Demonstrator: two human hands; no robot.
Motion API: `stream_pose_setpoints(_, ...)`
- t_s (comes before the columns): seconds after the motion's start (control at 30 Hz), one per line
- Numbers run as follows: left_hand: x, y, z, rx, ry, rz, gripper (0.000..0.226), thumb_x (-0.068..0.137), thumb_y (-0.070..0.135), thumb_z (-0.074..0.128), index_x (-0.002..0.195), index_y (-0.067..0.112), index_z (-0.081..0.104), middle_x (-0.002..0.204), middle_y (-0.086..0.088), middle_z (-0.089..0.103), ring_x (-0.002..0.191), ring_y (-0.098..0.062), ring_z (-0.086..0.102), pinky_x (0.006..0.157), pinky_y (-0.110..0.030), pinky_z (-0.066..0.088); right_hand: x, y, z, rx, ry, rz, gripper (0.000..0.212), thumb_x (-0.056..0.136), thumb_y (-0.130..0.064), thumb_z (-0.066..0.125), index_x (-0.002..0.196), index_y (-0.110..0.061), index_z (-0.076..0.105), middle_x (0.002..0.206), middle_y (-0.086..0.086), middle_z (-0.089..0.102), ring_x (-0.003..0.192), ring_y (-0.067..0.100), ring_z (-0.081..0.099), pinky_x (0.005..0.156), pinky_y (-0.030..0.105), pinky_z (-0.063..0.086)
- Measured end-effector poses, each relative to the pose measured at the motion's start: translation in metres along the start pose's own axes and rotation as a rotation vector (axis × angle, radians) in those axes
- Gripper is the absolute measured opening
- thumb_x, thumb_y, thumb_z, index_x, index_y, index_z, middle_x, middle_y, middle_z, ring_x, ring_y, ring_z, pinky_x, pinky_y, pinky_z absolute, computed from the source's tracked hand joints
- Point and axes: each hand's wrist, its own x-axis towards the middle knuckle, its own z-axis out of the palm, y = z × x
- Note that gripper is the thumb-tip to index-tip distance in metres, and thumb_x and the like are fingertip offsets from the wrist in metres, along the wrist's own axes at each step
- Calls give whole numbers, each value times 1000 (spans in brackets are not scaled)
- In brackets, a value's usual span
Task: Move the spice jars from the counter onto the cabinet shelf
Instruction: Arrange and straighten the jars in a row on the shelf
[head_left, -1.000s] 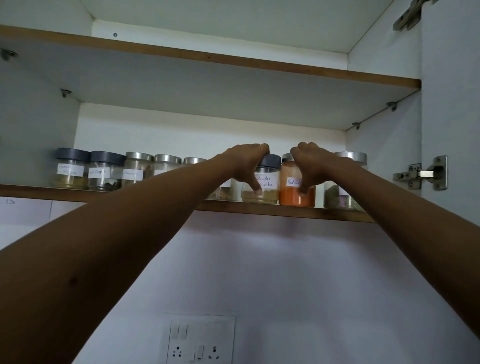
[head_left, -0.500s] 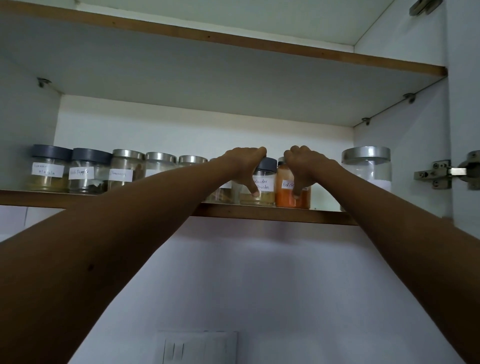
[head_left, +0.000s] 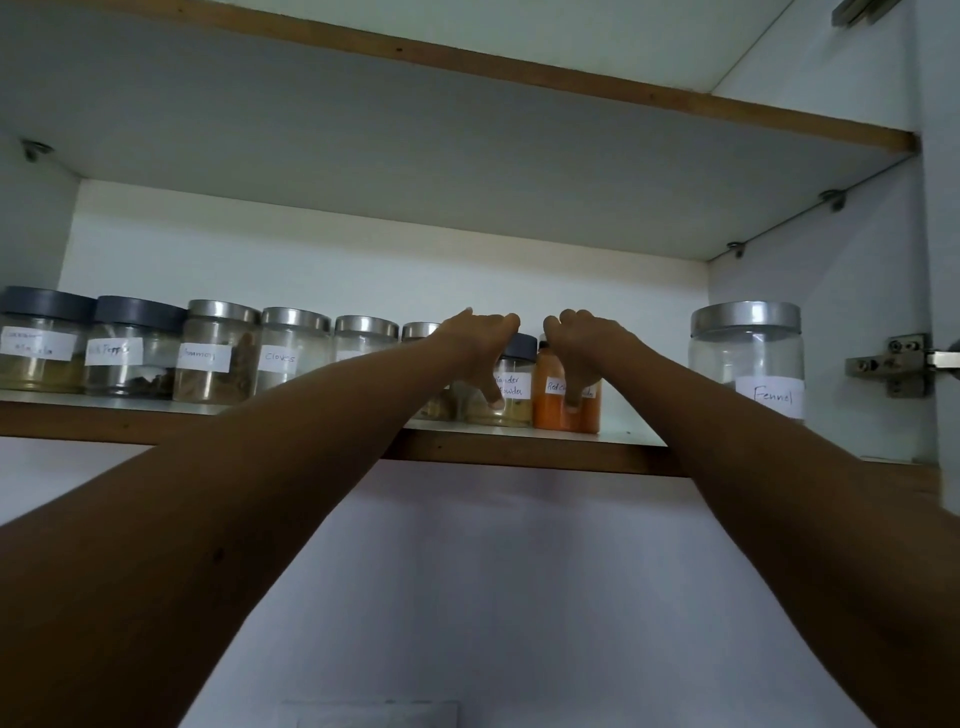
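I note my left grip curled round the coriander jar, and my right grip round the orange chilli jar at its 3 o'clock. Both jars stand on the shelf. Thumbs hide part of both labels.

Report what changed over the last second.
Little moved: the view shifted closer, uncovering the Fennel jar. The left hand still grips the coriander jar, the right hand the orange jar, both standing on the shelf. Nothing was let go; the row stays put.

Both arms raised, left hand and right hand side by side, fingers curled
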Motion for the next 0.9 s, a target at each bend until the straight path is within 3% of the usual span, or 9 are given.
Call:
stream_pose_setpoints(0.2,12,-2,9,35,-17,-30,74,63,39,84,114,10,39,111,-8,58,89,-18,45,81,-28,31,12,3,16,33,16,-16,98,55,-28,88,132,-8,32,128,14,43,120,29,43,95,42,45)
stream_pose_setpoints(0.33,18,-2,14,92,-29,-46,72,65,37,83,114,9,38,112,-9,58,102,-24,53,94,-33,34,19,4,22,43,20,-22,99,55,-25,88,133,-8,30,130,14,42,121,29,43,96,41,45)
stream_pose_setpoints(0.73,23,2,19,238,-42,-97,85,68,45,78,129,8,31,124,-8,56,120,-27,50,114,-47,9,26,4,31,90,22,-25,99,54,-18,89,132,-6,29,130,15,41,119,32,45,94,43,45)
stream_pose_setpoints(0.8,21,1,20,286,-36,-108,98,68,53,75,139,9,24,141,-10,44,134,-28,35,113,-53,3,26,5,33,47,39,-18,99,55,-21,88,134,-7,29,131,16,41,120,33,44,99,43,39)
stream_pose_setpoints(0.9,12,-4,20,355,0,-131,120,69,70,62,149,14,-8,158,-8,1,145,-29,-6,110,-59,-8,23,6,40,-131,82,40,111,65,-34,81,145,-8,9,148,21,21,135,40,26,113,50,14)
